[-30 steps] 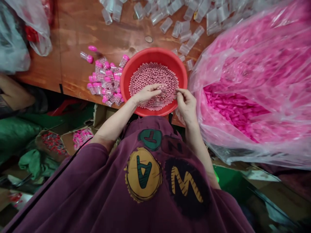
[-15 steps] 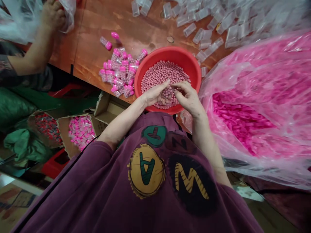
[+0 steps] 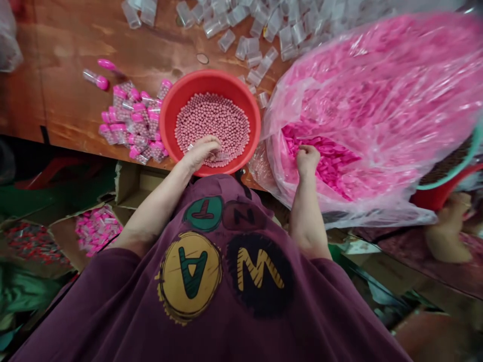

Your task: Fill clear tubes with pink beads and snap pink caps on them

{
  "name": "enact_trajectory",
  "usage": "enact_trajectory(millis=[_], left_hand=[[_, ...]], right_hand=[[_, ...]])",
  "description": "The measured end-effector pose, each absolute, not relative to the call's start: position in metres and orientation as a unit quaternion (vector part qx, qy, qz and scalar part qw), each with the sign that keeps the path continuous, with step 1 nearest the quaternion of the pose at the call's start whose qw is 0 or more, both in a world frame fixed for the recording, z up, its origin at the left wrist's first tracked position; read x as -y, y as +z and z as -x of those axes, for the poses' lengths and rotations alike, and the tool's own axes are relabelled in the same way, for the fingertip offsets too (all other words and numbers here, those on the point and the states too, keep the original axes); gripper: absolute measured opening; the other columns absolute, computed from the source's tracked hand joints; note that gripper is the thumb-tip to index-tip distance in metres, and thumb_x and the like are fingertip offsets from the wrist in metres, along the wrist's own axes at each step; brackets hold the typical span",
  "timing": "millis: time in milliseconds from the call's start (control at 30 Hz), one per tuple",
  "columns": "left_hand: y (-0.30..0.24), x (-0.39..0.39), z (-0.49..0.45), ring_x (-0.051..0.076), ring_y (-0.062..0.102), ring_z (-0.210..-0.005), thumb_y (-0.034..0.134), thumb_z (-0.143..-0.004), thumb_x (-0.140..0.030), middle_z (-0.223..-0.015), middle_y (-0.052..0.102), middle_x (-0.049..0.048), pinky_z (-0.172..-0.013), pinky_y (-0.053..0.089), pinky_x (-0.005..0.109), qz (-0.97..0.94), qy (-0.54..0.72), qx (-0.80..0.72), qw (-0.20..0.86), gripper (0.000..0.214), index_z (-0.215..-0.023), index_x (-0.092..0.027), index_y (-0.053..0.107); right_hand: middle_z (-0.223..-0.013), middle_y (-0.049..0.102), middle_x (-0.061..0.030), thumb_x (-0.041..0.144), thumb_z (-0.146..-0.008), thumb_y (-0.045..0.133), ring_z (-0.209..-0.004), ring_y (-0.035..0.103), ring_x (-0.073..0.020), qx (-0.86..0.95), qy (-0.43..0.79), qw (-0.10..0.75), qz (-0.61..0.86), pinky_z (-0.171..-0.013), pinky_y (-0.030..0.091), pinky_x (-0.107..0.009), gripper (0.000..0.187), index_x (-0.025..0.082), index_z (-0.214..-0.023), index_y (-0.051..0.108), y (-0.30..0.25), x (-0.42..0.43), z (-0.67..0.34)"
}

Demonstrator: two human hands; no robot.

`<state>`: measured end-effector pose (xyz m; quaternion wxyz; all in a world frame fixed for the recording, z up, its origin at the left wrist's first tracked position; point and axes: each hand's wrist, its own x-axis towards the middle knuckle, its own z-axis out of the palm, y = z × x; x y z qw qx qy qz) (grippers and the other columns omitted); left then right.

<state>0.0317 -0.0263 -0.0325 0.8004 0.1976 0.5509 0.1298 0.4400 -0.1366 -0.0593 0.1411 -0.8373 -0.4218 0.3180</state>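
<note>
A maroon T-shirt [image 3: 226, 281] printed with large lettering fills the foreground as a worker, seen from head height, reaches forward with both bare arms. The left hand [image 3: 202, 153] rests over the near edge of a heap of pale pink beads [image 3: 211, 120], its grip curled and narrow; a clear plastic piece shows by the fingers, but whether it is held cannot be told. The beads lie in a shallow red plastic basin [image 3: 230, 83] on a wooden worktop [image 3: 56, 100]. The right hand [image 3: 307, 161] sits low in a mass of bright pink plastic caps [image 3: 324, 161] inside a large clear plastic bag [image 3: 381, 65], its fingers buried, so its grip cannot be read. The slack bag slumps against the basin's right side, and a knock there could tip the shallow basin and scatter beads, while a tug on the thin plastic could spill caps. Left of the basin stands a loose cluster of clear tubes with pink caps [image 3: 132, 120], and more uncapped clear tubes [image 3: 241, 30] are strewn beyond. Below the worktop's edge, an open cardboard box [image 3: 96, 231] holds more pink-capped tubes.
</note>
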Motion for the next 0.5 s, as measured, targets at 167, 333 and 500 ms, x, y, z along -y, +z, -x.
enact_trajectory(millis=[167, 333, 500], left_hand=[[-0.033, 0.027, -0.04, 0.011, 0.064, -0.067, 0.074, -0.085, -0.02, -0.074, 0.058, -0.0025, -0.056, 0.037, 0.023, -0.198, 0.135, -0.504, 0.83, 0.015, -0.077, -0.022, 0.061], [-0.026, 0.034, -0.044, 0.01, 0.067, -0.068, 0.078, -0.097, -0.029, -0.076, 0.064, -0.0011, -0.057, 0.04, 0.022, -0.187, 0.142, -0.513, 0.826, 0.027, -0.078, -0.022, 0.06], [-0.022, 0.037, -0.05, 0.011, 0.07, -0.068, 0.094, -0.092, -0.032, -0.078, 0.073, -0.0019, -0.061, 0.046, 0.022, -0.171, 0.164, -0.48, 0.845, 0.026, -0.092, -0.021, 0.07]], right_hand=[[-0.152, 0.077, -0.0252, 0.011, -0.093, 0.068, -0.132, 0.076, -0.0356, 0.349, 0.257, 0.038, 0.9, -0.131, 0.054, -0.062, 0.016, 0.019, -0.105, 0.072, -0.083, 0.106, -0.418], [-0.128, 0.077, -0.0175, 0.022, -0.104, 0.079, -0.116, 0.071, -0.0223, 0.323, 0.264, 0.02, 0.908, -0.12, 0.057, -0.041, 0.032, 0.027, -0.082, 0.057, -0.076, 0.097, -0.413], [-0.079, 0.065, -0.0009, 0.045, -0.101, 0.088, -0.085, 0.065, -0.0221, 0.35, 0.32, 0.088, 0.876, -0.095, 0.063, -0.041, 0.039, 0.029, -0.08, 0.058, -0.023, 0.124, -0.414]])
